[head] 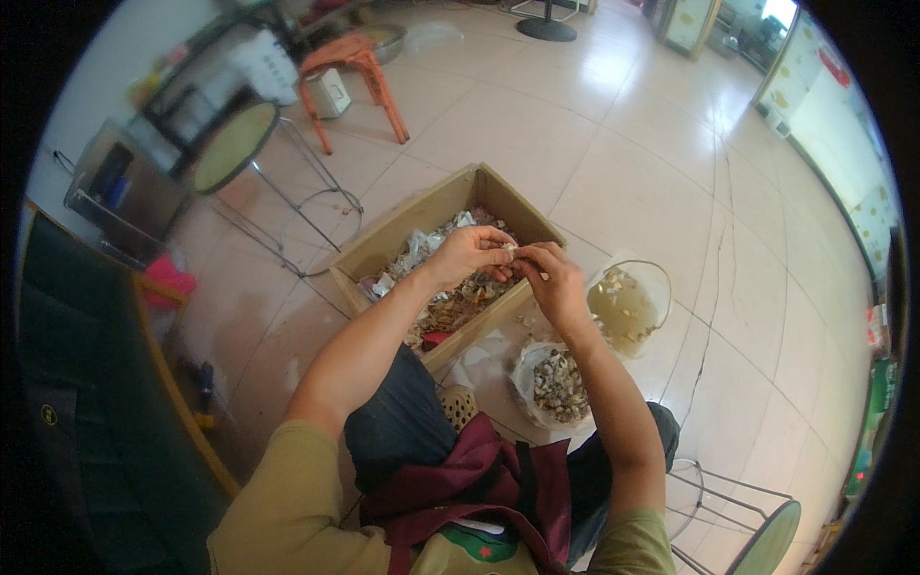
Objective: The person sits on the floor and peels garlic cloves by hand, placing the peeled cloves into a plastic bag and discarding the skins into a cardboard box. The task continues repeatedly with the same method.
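My left hand (471,255) and my right hand (553,277) meet above the wooden box. Between their fingertips is a small pale piece (509,249), too small and covered to name exactly. The thumb and fingers of my left hand grip it, and my right fingers pinch at its near side. Under them the open wooden box (402,223) holds broken shells, scraps and crumpled white plastic (424,248). By my right forearm sits a plastic-lined container of small shellfish (557,384), seemingly snails. Beyond it stands a pale bucket (650,277) of cloudy water with yellowish pieces in it.
Left of the box stand a round-topped metal stool (237,147) and an orange plastic stool (352,54). A dark green seat (86,402) is at the left edge. Another round stool (769,543) is at lower right. My clog (458,406) rests beside the box.
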The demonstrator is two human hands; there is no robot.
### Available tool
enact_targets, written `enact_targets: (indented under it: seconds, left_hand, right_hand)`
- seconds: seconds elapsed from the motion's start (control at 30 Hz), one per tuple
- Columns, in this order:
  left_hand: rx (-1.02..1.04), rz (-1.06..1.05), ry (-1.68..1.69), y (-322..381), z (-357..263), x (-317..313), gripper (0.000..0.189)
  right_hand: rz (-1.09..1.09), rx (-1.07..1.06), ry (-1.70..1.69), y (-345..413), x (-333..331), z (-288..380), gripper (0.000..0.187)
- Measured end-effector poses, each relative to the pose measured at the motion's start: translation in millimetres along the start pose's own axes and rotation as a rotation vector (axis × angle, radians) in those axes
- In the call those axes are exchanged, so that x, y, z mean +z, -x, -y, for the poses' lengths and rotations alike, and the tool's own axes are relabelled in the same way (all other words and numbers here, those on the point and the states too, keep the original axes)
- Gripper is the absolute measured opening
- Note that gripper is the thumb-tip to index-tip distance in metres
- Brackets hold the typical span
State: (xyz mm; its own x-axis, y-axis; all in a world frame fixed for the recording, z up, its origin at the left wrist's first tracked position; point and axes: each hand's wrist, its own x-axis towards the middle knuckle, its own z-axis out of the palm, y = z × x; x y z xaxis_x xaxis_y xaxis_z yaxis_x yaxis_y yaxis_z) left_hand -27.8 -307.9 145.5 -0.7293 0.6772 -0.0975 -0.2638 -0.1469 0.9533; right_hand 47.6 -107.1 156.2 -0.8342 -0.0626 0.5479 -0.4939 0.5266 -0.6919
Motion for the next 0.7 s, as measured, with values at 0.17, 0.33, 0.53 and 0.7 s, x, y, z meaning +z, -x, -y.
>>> enact_targets:
  seconds: [0.17, 0.33, 0.53, 0.7]
  left_hand:
    - [0.003, 0.020, 0.107, 2.7, -2.3, 3.1, 0.025]
    - [0.010, -0.028, 0.126, 0.4, 5.3, -0.4, 0.025]
    - [0.055, -0.131, 0.180, -1.1, 3.2, -12.1, 0.030]
    - [0.014, -0.149, 0.088, -2.3, 4.1, -14.5, 0.029]
  right_hand:
    - [-0.065, -0.081, 0.066, -0.7, 0.6, 6.0, 0.011]
    - [0.057, -0.074, 0.138, 1.9, 5.5, -0.9, 0.014]
    - [0.301, 0.127, 0.167, 20.6, 39.6, -30.9, 0.026]
    - [0.120, 0.296, -0.129, 12.4, 48.1, -52.2, 0.044]
